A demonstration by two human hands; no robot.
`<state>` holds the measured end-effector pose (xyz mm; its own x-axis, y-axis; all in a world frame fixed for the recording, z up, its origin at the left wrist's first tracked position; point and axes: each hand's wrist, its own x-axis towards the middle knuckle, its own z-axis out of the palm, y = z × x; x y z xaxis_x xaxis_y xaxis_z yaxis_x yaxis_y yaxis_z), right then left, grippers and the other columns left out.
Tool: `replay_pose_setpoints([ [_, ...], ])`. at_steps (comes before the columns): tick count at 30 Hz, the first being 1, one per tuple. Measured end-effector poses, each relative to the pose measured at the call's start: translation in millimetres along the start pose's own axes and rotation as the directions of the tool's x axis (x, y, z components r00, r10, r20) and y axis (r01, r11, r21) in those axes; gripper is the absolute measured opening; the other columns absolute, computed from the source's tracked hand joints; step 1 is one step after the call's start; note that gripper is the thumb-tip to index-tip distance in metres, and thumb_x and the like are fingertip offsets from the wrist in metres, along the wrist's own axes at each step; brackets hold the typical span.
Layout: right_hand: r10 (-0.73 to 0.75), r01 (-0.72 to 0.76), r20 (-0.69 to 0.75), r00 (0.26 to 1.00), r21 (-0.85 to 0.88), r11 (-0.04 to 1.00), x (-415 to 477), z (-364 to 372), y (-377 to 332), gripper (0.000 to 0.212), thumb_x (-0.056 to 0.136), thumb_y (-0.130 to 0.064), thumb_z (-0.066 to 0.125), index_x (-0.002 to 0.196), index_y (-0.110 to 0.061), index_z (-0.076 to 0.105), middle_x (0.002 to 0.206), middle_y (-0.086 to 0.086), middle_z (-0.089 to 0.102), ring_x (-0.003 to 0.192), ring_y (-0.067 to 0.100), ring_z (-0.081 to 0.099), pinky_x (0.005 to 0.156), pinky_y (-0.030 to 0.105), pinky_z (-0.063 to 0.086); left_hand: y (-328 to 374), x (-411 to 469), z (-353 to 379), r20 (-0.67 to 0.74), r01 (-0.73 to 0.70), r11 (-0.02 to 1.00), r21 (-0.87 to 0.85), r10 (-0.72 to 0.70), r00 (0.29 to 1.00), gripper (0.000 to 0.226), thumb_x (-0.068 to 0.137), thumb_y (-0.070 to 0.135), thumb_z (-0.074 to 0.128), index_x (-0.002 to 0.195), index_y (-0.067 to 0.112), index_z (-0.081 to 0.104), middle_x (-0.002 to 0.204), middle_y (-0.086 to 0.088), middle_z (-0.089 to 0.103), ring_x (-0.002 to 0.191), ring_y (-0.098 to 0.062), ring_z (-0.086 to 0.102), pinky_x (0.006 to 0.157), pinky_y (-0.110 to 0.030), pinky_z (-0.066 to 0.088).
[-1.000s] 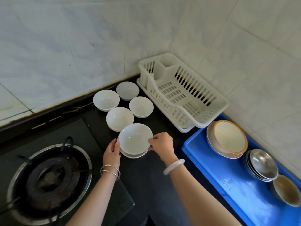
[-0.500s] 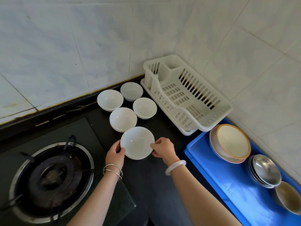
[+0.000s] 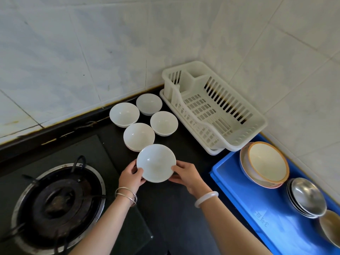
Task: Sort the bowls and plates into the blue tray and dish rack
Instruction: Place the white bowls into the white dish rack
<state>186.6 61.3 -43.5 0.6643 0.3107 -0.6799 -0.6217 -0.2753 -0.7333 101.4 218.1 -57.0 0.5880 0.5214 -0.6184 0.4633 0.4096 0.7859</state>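
Change: a second ago the white bowl [image 3: 156,162] sat on a second bowl or plate beneath it; that lower piece no longer shows, and the bowl is held by both hands alone over the bare counter.
Counter: black worktop [image 3: 180,208] set in a corner of pale tiled walls [image 3: 73,52].
Gas burner: round, dark, ringed in metal, at the near left [image 3: 57,205].
Blue tray: at the right [image 3: 257,208], holding an orange-rimmed bowl stack [image 3: 266,163], a stack of steel bowls [image 3: 306,196] and one bowl cut by the frame edge [image 3: 331,229].
Dish rack: white plastic, in the corner [image 3: 244,111], just behind the tray.
Four white bowls: clustered upright [image 3: 138,136] between the rack and the wall, just behind the held bowl.
Left hand: fingers closed on the bowl's left rim [image 3: 131,174].
Right hand: fingers closed on its right rim [image 3: 185,174].
Wrists: metal bangles on the left [image 3: 127,195], pale bangle on the right [image 3: 206,198].
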Motion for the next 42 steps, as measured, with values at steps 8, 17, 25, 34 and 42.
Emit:
replay_pose_setpoints([
  [8,-0.18,0.185,-0.067,0.981,0.075,0.98,-13,-46,-76,0.024,0.086,-0.009,0.063,0.105,-0.024,0.067,0.097,0.005,0.074,0.082,0.016,0.074,0.065,0.026,0.059,81,3,48,0.17,-0.132,0.99,-0.057,0.14,0.975,0.037,0.086,0.003,0.05,0.117,0.02,0.057,0.108,-0.006,0.06,0.097,-0.025,0.061,0.058,-0.026,0.055],
  [17,-0.24,0.274,-0.21,0.948,0.152,0.95,26,-119,-181,0.014,0.087,-0.006,0.062,0.099,-0.007,0.067,0.093,0.015,0.071,0.073,0.022,0.073,0.061,0.024,0.059,183,57,164,0.34,-0.225,0.974,0.034,0.2,0.919,0.029,0.088,0.005,0.051,0.117,0.008,0.055,0.102,-0.011,0.058,0.089,-0.028,0.061,0.074,-0.036,0.053],
  [25,-0.143,0.192,-0.25,0.958,0.183,0.964,106,-162,-215,0.02,0.09,0.0,0.057,0.109,0.005,0.057,0.103,0.023,0.062,0.091,0.033,0.064,0.063,0.034,0.059,200,133,248,0.379,-0.182,0.961,0.207,0.093,0.921,0.036,0.092,0.0,0.038,0.126,-0.001,0.05,0.117,-0.024,0.056,0.1,-0.037,0.059,0.069,-0.037,0.052],
  [34,-0.074,0.13,-0.301,0.951,0.168,0.977,172,-174,-214,0.022,0.097,-0.019,0.05,0.112,-0.004,0.054,0.095,0.01,0.063,0.081,0.024,0.065,0.054,0.028,0.054,187,201,287,0.321,-0.179,0.924,0.339,0.066,0.945,0.035,0.087,0.0,0.04,0.119,-0.003,0.055,0.118,-0.029,0.058,0.106,-0.044,0.058,0.088,-0.055,0.05],
  [42,-0.106,0.176,-0.316,0.943,0.201,0.964,197,-174,-208,0.033,0.095,-0.036,0.051,0.113,-0.01,0.056,0.095,0.004,0.061,0.087,0.023,0.062,0.057,0.029,0.054,178,225,296,0.325,-0.208,0.915,0.346,0.091,0.941,0.034,0.087,0.002,0.043,0.118,-0.003,0.055,0.109,-0.026,0.06,0.101,-0.045,0.06,0.084,-0.056,0.053],
])
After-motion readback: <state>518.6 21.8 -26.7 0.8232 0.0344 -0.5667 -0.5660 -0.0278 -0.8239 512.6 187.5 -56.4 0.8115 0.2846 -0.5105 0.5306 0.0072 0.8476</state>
